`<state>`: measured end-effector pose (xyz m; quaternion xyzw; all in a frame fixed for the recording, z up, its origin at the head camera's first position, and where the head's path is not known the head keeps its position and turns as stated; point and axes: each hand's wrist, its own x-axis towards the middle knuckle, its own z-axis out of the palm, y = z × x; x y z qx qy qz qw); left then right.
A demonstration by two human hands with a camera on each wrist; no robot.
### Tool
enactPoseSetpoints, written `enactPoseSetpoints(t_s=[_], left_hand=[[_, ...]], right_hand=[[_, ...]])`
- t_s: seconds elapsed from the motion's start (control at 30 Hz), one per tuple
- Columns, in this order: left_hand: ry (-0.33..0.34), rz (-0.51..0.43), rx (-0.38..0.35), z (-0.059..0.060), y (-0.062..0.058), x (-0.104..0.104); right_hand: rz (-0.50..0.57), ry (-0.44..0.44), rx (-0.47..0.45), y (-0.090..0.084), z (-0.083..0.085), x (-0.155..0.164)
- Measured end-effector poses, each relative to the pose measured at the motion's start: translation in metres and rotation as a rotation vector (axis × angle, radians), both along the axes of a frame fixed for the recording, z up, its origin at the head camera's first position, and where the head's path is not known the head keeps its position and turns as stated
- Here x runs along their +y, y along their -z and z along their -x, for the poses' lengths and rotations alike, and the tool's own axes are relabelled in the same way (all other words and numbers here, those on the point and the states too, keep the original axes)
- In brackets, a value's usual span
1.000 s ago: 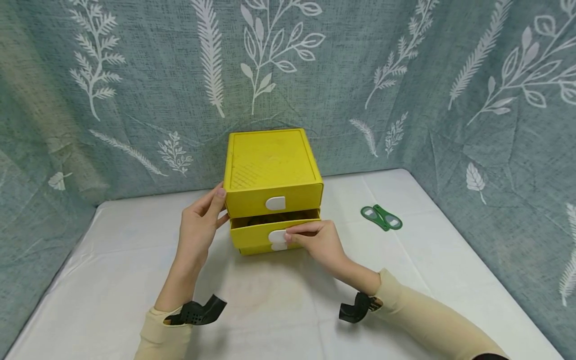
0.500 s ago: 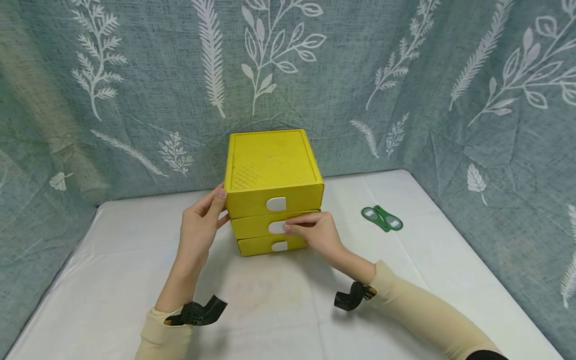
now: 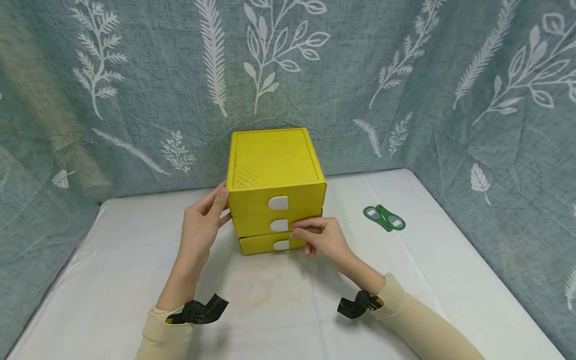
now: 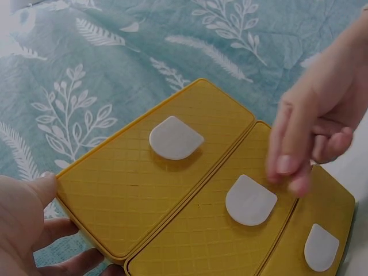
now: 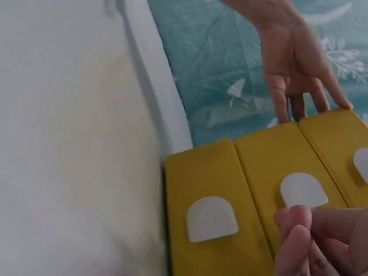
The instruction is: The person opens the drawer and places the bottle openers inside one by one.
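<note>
Teal cloth printed with white leaves and ferns (image 3: 270, 60) is hung behind and to both sides of a white table (image 3: 112, 280), on which a yellow three-drawer box (image 3: 274, 165) is set toward the far middle. One second earlier the middle drawer (image 3: 258, 225) was pulled partly out, with something dark just visible inside; half a second earlier it had been pushed flush, and now all three drawer fronts are seen closed, one above the other. From this it is judged that the closing of the middle drawer is done and the right hand is being drawn off it.

Nothing of the drawers' contents can be seen now, since each front is shut; only the white tab handles (image 4: 175, 138) are shown.

The box's left side, near the top drawer, is steadied by the left hand (image 3: 202, 230), whose fingers are laid fairly straight against the yellow wall, thumb at the front corner. The right hand (image 3: 324, 237) is held just in front of the middle drawer, right of its tab, with fingers loosely bent; nothing is gripped, and whether the fingertips touch the drawer front cannot be told.

A green pair of scissors (image 3: 384, 218) is left lying on the table well to the right of the box.
</note>
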<state>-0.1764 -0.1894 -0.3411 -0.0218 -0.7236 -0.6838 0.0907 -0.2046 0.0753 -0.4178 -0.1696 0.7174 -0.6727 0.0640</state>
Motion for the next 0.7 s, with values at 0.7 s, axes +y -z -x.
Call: enactPoseSetpoints(t_s=[0.7], left_hand=[[-0.01, 0.009, 0.004, 0.0, 0.001, 0.002]], right_hand=[[0.052, 0.039, -0.2, 0.032, -0.008, 0.001]])
